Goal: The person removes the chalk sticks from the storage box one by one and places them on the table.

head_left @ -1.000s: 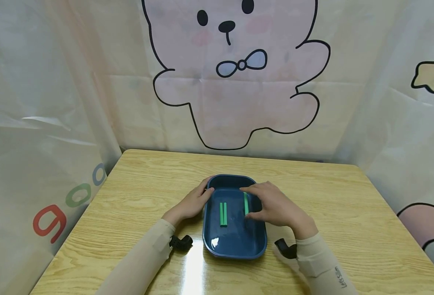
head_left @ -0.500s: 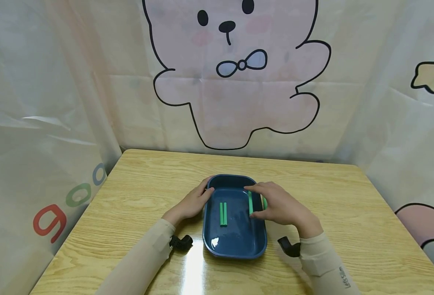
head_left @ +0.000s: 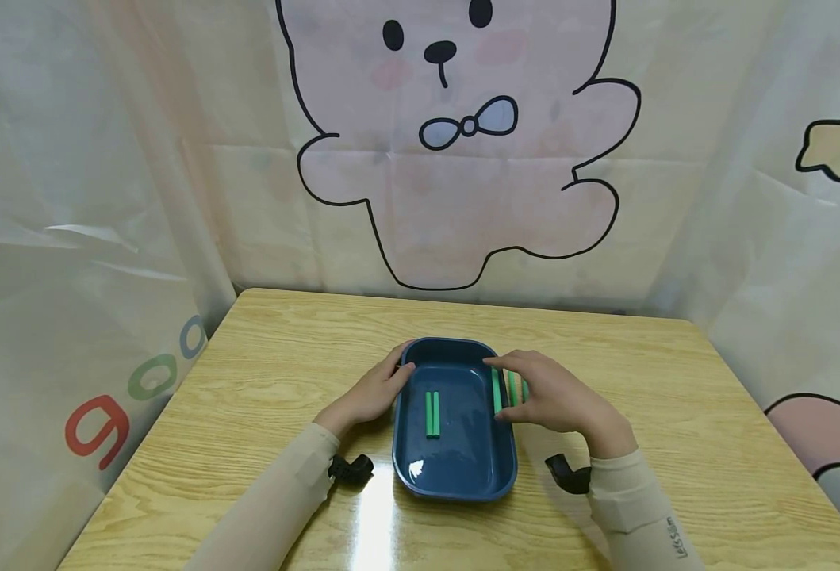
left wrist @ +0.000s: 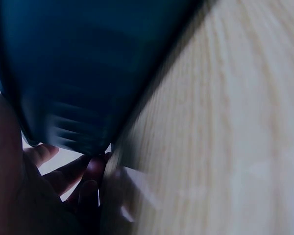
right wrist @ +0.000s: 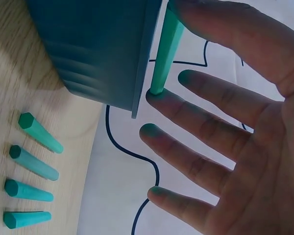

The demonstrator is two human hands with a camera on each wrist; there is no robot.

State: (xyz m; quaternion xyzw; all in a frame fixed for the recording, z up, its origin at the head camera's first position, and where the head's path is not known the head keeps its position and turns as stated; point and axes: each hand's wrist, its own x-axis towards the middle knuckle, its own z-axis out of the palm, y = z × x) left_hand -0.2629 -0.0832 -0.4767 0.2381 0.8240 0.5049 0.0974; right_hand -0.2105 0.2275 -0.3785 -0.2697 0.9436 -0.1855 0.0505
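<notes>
My right hand (head_left: 551, 394) pinches a green hexagonal stick (head_left: 496, 391) by its ends, between the thumb and one finger. In the head view the stick overlaps the right rim of a blue plastic tray (head_left: 455, 476); the right wrist view has that stick (right wrist: 167, 49) beside the tray's outer wall (right wrist: 93, 54), above rim level. Across the tray, my left hand (head_left: 370, 390) holds the left side, thumb at the rim and fingers outside. The left wrist view is dark, with fingers (left wrist: 68, 176) against the tray's end. Two similar green sticks (head_left: 431, 414) lie side by side inside the tray.
On the wooden table (head_left: 662, 412), right of the tray, several more green sticks (right wrist: 34, 164) lie in a row, partly hidden by my right hand in the head view. A printed curtain (head_left: 248, 198) stands behind the table, with others at both sides.
My right hand has moved to the right with its green stick, from over the tray's interior to its right rim. Sticks on the table have come into view. The left hand has stayed put.
</notes>
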